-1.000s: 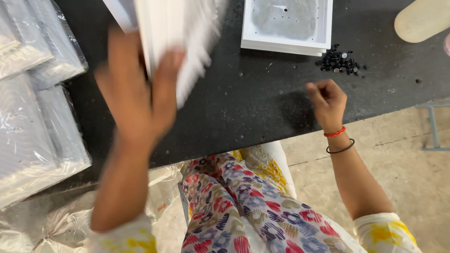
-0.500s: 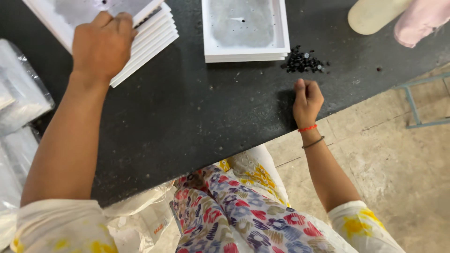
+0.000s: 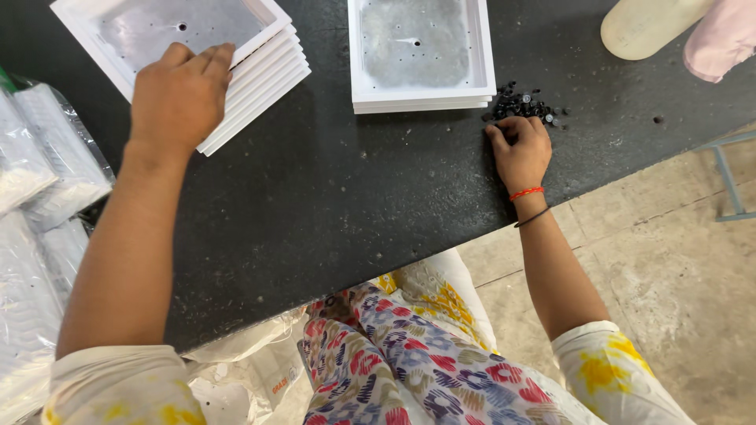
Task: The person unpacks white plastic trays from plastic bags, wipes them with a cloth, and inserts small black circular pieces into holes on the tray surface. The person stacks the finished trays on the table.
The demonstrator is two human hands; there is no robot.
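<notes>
My left hand (image 3: 179, 94) lies flat, palm down, on the near corner of a stack of white square frames with silvery insides (image 3: 260, 55) at the upper left of the black table (image 3: 331, 205). My right hand (image 3: 520, 148) rests on the table with its fingers curled at the near edge of a small heap of black round parts (image 3: 526, 104). A second, lower stack of white frames (image 3: 421, 51) sits just left of that heap. Red and dark bands circle my right wrist.
Clear plastic bags of white items (image 3: 39, 181) lie at the left edge. A cream bottle (image 3: 650, 27) and a pink cloth (image 3: 720, 39) lie at the top right. More bags (image 3: 244, 370) sit under the table by my patterned lap. A metal frame (image 3: 728, 181) stands on the floor.
My left hand brought the stack of white frames down onto the table at the upper left and now presses on it. My right hand slid up to the heap of black parts.
</notes>
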